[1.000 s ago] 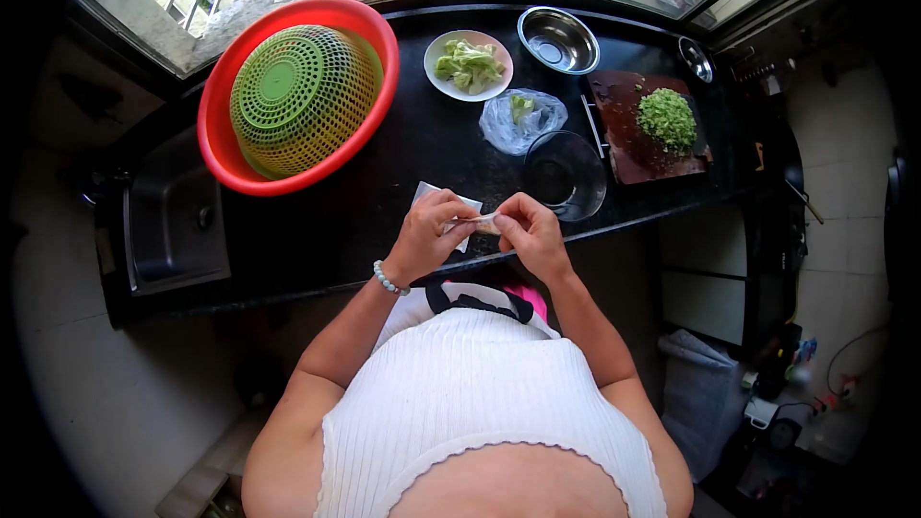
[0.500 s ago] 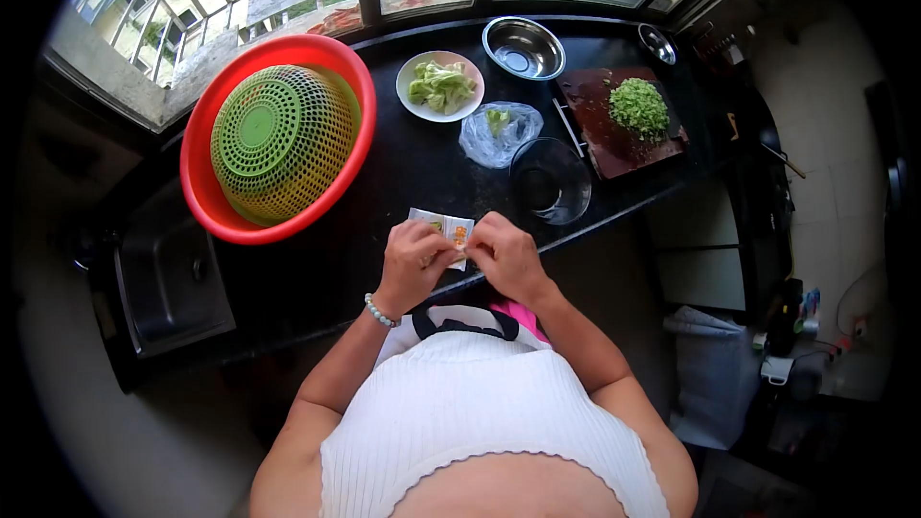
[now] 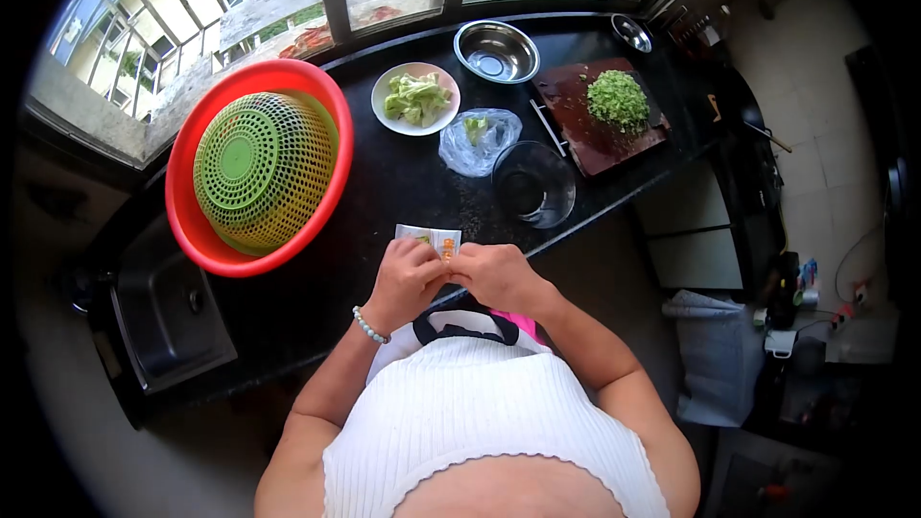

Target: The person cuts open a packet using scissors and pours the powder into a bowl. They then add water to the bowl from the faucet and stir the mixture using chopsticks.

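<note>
A small white packet (image 3: 441, 238) with orange and green print is pinched between my two hands at the counter's front edge. My left hand (image 3: 411, 273), with a beaded bracelet at the wrist, closes on its near left part. My right hand (image 3: 496, 271) grips its near right side, the fingers of both hands meeting. The packet's near end is hidden behind my fingers. Just beyond my right hand stands a clear glass bowl (image 3: 566, 197), and behind that lies a plastic bag (image 3: 472, 155) with a bit of green vegetable in it.
A red basin (image 3: 342, 149) with an upturned green colander (image 3: 235, 149) stands left, above the sink (image 3: 173, 326). Leafy pieces lie on a white plate (image 3: 386, 121). Farther back are a steel bowl (image 3: 496, 56) and a cutting board (image 3: 614, 155) bearing chopped greens (image 3: 617, 101).
My hands have drawn closer together on the packet, and the right hand has turned more sideways. The whole view has shifted, so the counter items appear farther left.
</note>
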Motion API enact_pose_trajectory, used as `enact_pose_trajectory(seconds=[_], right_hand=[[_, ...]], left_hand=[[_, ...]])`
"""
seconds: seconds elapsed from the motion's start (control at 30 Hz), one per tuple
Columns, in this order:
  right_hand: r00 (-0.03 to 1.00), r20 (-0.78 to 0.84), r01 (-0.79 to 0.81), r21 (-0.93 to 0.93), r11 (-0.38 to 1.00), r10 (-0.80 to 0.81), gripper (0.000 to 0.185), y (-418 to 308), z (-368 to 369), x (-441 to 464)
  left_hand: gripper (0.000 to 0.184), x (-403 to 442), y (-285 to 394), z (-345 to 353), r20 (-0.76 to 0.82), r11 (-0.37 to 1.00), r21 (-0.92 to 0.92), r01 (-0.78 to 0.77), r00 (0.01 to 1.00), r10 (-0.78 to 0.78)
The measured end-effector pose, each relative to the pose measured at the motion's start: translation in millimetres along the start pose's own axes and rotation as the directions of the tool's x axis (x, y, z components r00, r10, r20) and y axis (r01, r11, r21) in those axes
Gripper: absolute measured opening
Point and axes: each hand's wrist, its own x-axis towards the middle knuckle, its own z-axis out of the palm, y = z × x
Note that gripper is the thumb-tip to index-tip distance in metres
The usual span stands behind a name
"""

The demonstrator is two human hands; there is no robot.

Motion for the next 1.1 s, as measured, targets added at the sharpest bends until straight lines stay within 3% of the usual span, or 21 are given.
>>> enact_pose_trajectory(seconds=[0.07,0.23,0.43,0.5,0.53,0.57,0.6,0.63,0.73,0.8,0.9,0.93,1.03,1.1], right_hand=[[0.994,0.020,0.108,-0.001,0.994,-0.108,0.010,6.0,-2.6,-0.3],[0.932,-0.150,0.335,0.005,0.942,-0.331,0.010,-0.5,-13.9,-2.7],[0.876,-0.096,0.452,-0.184,0.873,-0.473,0.009,-7.8,-17.8,-25.1],[0.857,-0.096,0.472,-0.246,0.847,-0.506,0.009,-2.7,-18.4,-30.0],[0.856,-0.229,0.440,-0.148,0.886,-0.463,0.009,3.3,-14.9,-28.9],[0.918,-0.247,0.327,0.036,0.944,-0.309,0.010,9.0,-12.0,-29.4],[0.961,-0.234,0.201,0.213,0.956,-0.149,0.010,12.3,-12.7,-29.4],[0.993,-0.098,-0.020,0.404,0.914,0.065,0.008,11.8,-19.0,-31.3],[0.979,0.005,-0.173,0.546,0.820,0.203,0.005,15.7,-25.3,-28.5],[0.985,-0.091,-0.094,0.428,0.899,0.147,0.003,15.1,-22.4,-26.2],[0.967,-0.254,0.027,0.108,0.994,0.001,0.005,16.9,-8.8,-23.6],[0.972,-0.235,0.027,0.039,0.999,-0.017,0.005,15.5,-7.4,-22.7],[0.983,-0.179,0.020,-0.121,0.992,-0.042,0.007,10.7,-4.5,-24.2],[0.979,-0.200,-0.052,0.003,0.999,0.051,0.007,9.8,3.3,-30.0]], left_hand=[[0.014,0.4,1.4,0.6,0.065,0.999,-0.025,-0.023,0.998,0.025],[0.009,2.2,3.8,-7.9,0.146,0.873,-0.464,0.152,0.985,-0.094],[0.014,-6.8,16.7,4.4,0.333,0.565,-0.745,0.355,0.931,-0.147],[0.016,-8.4,22.3,9.5,0.442,0.356,-0.786,0.505,0.862,-0.247],[0.016,-8.1,24.9,11.5,0.500,0.241,-0.788,0.566,0.818,-0.285],[0.018,-3.9,27.2,12.5,0.520,0.183,-0.787,0.589,0.794,-0.315],[0.017,0.1,26.4,12.9,0.518,0.193,-0.776,0.600,0.782,-0.346],[0.017,4.3,26.8,9.7,0.491,0.274,-0.758,0.592,0.795,-0.357],[0.016,8.8,22.4,8.8,0.392,0.491,-0.695,0.525,0.849,-0.353],[0.015,9.5,21.4,8.5,0.357,0.598,-0.614,0.516,0.857,-0.372],[0.010,11.2,18.0,13.3,0.167,0.903,-0.315,0.291,0.954,-0.249],[0.010,11.8,18.4,14.7,0.115,0.959,-0.191,0.207,0.975,-0.188],[0.009,13.8,25.4,15.9,0.054,0.995,-0.051,0.084,0.995,-0.082],[0.007,9.5,24.9,13.0,0.112,0.996,-0.038,0.085,0.990,-0.080]])
